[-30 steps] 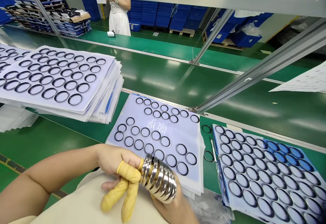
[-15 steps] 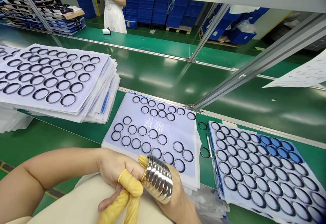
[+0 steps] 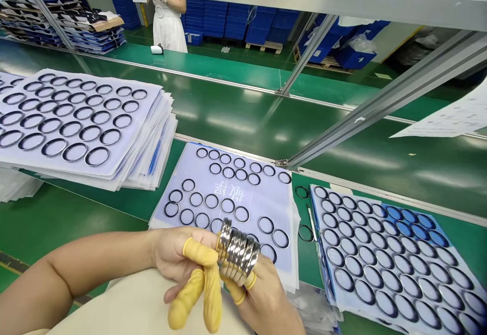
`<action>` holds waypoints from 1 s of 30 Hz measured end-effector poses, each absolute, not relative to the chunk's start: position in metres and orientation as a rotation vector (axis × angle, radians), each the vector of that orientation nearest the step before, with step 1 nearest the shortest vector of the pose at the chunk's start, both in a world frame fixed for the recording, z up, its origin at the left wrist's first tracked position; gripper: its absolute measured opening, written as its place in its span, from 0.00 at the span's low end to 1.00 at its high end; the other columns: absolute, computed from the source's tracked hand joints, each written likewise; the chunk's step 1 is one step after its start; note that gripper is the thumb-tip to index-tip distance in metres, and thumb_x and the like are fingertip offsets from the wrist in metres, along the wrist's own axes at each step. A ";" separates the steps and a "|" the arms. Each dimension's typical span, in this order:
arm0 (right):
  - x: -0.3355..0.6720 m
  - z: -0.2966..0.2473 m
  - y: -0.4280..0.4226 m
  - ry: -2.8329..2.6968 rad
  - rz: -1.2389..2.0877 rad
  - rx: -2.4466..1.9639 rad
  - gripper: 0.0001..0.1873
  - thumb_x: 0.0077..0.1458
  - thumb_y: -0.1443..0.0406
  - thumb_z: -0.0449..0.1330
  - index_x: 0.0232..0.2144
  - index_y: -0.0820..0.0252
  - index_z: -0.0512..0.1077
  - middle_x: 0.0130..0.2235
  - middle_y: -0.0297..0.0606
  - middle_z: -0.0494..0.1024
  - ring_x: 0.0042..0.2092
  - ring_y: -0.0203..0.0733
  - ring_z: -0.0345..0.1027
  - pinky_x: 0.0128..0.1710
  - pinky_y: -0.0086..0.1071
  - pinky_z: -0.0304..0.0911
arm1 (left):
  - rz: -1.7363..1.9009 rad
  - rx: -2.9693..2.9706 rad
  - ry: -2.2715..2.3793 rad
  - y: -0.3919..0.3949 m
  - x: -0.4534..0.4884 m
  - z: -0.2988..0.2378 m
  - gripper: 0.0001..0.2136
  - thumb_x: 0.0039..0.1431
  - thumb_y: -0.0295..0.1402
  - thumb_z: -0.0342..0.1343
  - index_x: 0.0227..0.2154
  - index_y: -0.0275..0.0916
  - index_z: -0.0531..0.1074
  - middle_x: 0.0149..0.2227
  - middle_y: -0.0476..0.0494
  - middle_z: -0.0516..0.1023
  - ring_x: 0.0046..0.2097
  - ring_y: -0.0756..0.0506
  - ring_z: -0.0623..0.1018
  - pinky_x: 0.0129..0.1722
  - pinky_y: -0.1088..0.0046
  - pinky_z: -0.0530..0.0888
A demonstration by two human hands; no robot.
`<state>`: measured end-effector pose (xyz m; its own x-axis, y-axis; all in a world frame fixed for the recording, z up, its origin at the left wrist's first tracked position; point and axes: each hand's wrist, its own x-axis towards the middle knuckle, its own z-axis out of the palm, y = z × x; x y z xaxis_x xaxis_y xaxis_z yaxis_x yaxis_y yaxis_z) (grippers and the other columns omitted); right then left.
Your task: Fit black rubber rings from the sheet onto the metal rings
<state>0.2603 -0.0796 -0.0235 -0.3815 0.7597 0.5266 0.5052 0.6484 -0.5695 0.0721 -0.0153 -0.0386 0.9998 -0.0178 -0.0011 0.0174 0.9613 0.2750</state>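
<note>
— Metal rings (image 3: 238, 256), where are they?
— Low and central, a stack pressed face to face between both hands, nearer than the counter (image 3: 57, 218).
— Long axis?
— Roughly left to right, with the left end higher in the view and the right end dipping toward the person.
— Grip?
— The left hand (image 3: 178, 259) pinches the left end with yellow-capped fingers (image 3: 201, 256). The right hand (image 3: 270, 299) clamps the right end from below.
— Beyond?
— A sheet of black rings (image 3: 236, 193), a pile of sheets (image 3: 76, 116) at left, the green belt (image 3: 247, 116), and a person in white (image 3: 169, 15) far off.
</note>
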 end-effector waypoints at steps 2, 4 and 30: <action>0.261 -0.022 -0.081 -2.057 0.417 -0.999 0.09 0.57 0.73 0.54 0.36 0.58 0.71 0.30 0.37 0.78 0.29 0.40 0.71 0.27 0.32 0.66 | 0.013 0.264 -0.010 -0.014 0.072 -0.036 0.22 0.53 0.41 0.58 0.40 0.22 0.73 0.19 0.33 0.78 0.14 0.41 0.75 0.08 0.78 0.68; 0.262 -0.024 -0.083 -2.046 0.383 -1.039 0.10 0.57 0.73 0.55 0.39 0.59 0.71 0.34 0.40 0.79 0.32 0.41 0.73 0.29 0.32 0.69 | 0.039 0.254 0.000 -0.013 0.072 -0.035 0.22 0.55 0.40 0.55 0.41 0.21 0.73 0.20 0.33 0.78 0.14 0.42 0.75 0.07 0.79 0.66; 0.267 -0.054 -0.080 -1.629 1.250 -0.847 0.35 0.59 0.41 0.39 0.50 0.55 0.71 0.46 0.46 0.77 0.51 0.53 0.71 0.48 0.44 0.69 | -0.063 0.373 0.115 -0.016 0.074 -0.046 0.18 0.58 0.44 0.55 0.41 0.31 0.69 0.25 0.39 0.80 0.21 0.41 0.78 0.18 0.68 0.74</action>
<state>0.2673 -0.0804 -0.0544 -0.3723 0.8968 0.2390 0.0010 0.2579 -0.9662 0.0742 -0.0159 -0.0459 0.9915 -0.0407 -0.1234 0.0829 0.9293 0.3599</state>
